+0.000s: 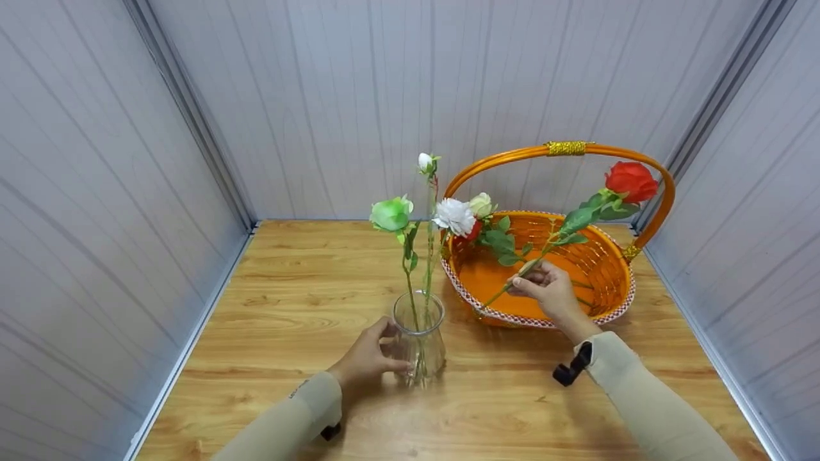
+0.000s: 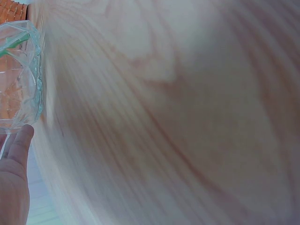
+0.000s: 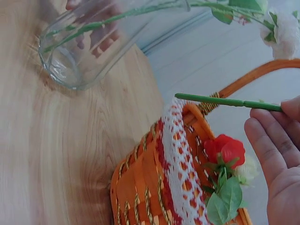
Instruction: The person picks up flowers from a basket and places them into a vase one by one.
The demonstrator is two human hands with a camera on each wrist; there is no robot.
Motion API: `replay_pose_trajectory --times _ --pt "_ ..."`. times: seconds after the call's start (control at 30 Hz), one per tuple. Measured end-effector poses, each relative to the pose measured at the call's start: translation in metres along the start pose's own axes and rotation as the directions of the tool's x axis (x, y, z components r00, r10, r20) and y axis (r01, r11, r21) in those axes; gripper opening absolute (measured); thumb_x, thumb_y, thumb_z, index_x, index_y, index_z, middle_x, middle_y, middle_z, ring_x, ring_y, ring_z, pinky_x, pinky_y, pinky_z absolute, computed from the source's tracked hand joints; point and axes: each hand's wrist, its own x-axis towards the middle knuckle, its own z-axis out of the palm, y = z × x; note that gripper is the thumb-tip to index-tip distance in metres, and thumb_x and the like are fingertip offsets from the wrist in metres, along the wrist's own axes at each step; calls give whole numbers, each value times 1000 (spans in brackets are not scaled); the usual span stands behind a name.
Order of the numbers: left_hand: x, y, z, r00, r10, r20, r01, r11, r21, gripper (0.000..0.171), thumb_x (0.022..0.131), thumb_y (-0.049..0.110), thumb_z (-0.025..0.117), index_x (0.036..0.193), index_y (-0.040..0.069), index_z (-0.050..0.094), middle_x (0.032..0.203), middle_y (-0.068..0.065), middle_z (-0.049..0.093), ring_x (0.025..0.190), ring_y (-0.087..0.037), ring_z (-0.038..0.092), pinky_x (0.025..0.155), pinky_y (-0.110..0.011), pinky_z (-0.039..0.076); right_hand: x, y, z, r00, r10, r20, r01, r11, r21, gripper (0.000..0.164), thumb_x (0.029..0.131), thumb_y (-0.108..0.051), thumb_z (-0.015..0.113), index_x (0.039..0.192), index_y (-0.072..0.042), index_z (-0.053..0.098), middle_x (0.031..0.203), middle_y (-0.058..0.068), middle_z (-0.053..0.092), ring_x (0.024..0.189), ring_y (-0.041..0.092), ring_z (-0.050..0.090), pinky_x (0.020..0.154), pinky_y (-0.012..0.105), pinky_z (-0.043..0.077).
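My left hand (image 1: 368, 355) holds the clear glass vase (image 1: 419, 349) low on its left side, thumb in front and fingers behind. In the vase stand stems, one topped by a green rose (image 1: 391, 214) and another by a white bud (image 1: 425, 163). A white ruffled flower (image 1: 455, 216) shows between the vase and the basket. Over the near part of the orange basket (image 1: 538, 318), my right hand (image 1: 548, 288) pinches the green stem of a red rose (image 1: 631, 181). This rose slants, bloom up to the right, its bare stem end (image 3: 206, 98) pointing toward the vase.
A cream rose (image 1: 480, 205) and a second red rose (image 3: 225, 149) lean at the basket's left side. The basket's tall handle (image 1: 567, 148) arches over it. Pale panel walls (image 1: 320, 96) enclose the wooden table (image 1: 288, 288) at the back and sides.
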Motion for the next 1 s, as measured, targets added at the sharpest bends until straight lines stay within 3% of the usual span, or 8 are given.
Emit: replay_pose_trajectory --times 0.1,0.27,0.4,0.53,0.77,1.0 --pt "0 0 0 1000 -2 0 2 1000 -8 68 82 20 97 136 15 56 142 -10 62 143 -46 57 119 -60 52 -2 -3 6 999 -22 24 22 1000 -17 9 101 7 70 109 5 65 96 6 82 87 17 82 84 37 70" --pt "0 0 1 1000 -12 5 12 1000 -27 66 83 18 97 134 15 55 142 -11 61 143 -47 57 118 -60 53 -4 -9 15 997 -50 58 53 998 -40 20 101 7 70 114 17 59 96 4 82 88 17 81 85 39 70" --pt "1 0 1 1000 9 7 -9 1000 -13 64 84 16 96 133 13 55 141 -12 63 141 -48 58 117 -61 54 -6 -13 22 993 -82 81 85 996 -28 11 101 9 68 111 9 64 96 4 83 88 17 82 84 38 70" --pt "1 1 1 1000 20 1 -20 1000 5 64 84 17 96 133 13 55 141 -13 64 140 -48 59 118 -63 53 -8 -18 29 989 -114 97 114 993 -2 16 100 11 67 108 -3 69 97 5 83 89 17 82 84 37 70" --pt "2 -1 1 1000 23 -1 -23 1000 6 65 84 18 96 133 13 55 140 -13 65 141 -49 59 119 -64 51 -11 -29 43 984 -133 119 132 991 21 11 100 11 66 111 9 63 98 6 83 88 18 82 84 39 71" --pt "1 -1 0 1000 24 7 -24 1000 3 67 83 20 97 135 13 55 141 -12 65 140 -47 60 118 -62 53 -10 -41 54 980 -141 138 140 990 21 12 102 9 67 112 11 61 99 5 83 90 18 81 85 40 70"
